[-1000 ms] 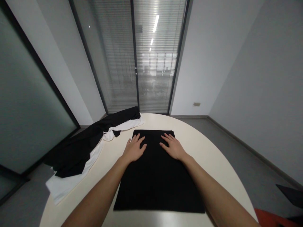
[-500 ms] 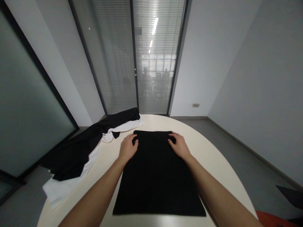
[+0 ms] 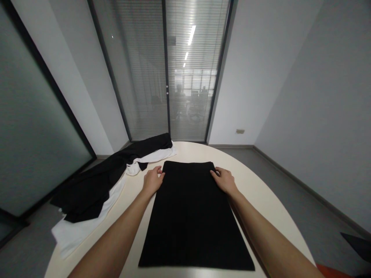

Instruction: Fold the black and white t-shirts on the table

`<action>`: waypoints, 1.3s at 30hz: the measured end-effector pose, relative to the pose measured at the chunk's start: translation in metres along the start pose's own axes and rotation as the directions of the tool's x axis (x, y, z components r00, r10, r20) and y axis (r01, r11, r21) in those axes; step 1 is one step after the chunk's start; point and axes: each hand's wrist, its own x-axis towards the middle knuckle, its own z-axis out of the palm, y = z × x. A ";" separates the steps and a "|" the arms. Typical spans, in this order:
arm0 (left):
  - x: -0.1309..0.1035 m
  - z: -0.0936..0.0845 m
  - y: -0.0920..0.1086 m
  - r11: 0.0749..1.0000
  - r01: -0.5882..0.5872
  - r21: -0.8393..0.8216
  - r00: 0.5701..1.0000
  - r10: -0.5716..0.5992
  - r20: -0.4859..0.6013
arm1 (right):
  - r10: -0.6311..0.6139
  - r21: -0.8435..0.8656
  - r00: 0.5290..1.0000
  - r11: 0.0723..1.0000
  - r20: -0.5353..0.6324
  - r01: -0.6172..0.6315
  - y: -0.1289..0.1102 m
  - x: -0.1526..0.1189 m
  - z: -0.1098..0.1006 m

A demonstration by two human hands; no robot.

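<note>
A black cloth (image 3: 194, 220) lies flat on the pale round table (image 3: 261, 200), its narrower-looking edge at the far side. At its far left corner is my left hand (image 3: 153, 180), fingers curled, thumb touching the side edge. My right hand (image 3: 225, 180) is at the far right side, thumb on the cloth and fingers just beyond the edge. Whether either hand pinches the fabric is hard to make out.
Black clothing (image 3: 95, 183) and white clothing (image 3: 78, 235) lie heaped along the table's left edge, partly hanging over it. Behind the table stand a glass partition with blinds (image 3: 191, 116) and grey-white walls. Something red shows at the lower right.
Both hands have moved outward from on top of the cloth's far corners to its side edges. The far edge looks smoother and flatter.
</note>
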 end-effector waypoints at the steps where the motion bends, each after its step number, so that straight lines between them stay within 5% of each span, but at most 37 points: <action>1: 0.001 0.001 0.000 1.000 0.010 -0.009 1.000 -0.010 0.003 | -0.006 0.074 1.000 0.997 -0.001 0.006 0.002 0.001 0.000; 5: 0.004 0.003 0.000 0.996 0.019 -0.092 1.000 -0.017 0.019 | -0.002 0.415 1.000 0.910 0.017 -0.005 0.007 0.006 0.005; 9: 0.007 0.003 0.002 0.972 0.030 -0.232 0.999 -0.022 0.040 | 0.031 0.729 0.995 0.679 0.092 -0.089 0.002 0.005 0.005; 13: 0.009 0.001 0.009 0.918 0.056 -0.393 0.997 -0.029 0.073 | -0.013 0.864 0.995 0.498 0.101 -0.081 -0.011 0.000 -0.004; 19: 0.008 -0.011 0.025 0.813 0.129 -0.568 0.989 -0.066 0.130 | -0.090 0.838 0.993 0.546 0.077 -0.015 -0.016 0.003 -0.016; 24: 0.008 -0.035 0.037 0.752 0.231 -0.618 0.973 -0.159 0.170 | -0.039 0.801 0.999 0.598 0.037 -0.006 -0.010 0.006 -0.031; 31: -0.007 -0.064 0.064 0.619 0.389 -0.682 0.912 -0.156 0.379 | -0.066 0.807 0.983 0.582 0.169 -0.099 -0.023 -0.015 -0.066; 39: -0.013 -0.080 0.075 0.637 0.422 -0.645 0.891 -0.162 0.424 | -0.008 0.820 0.936 0.484 0.352 -0.304 -0.040 -0.032 -0.087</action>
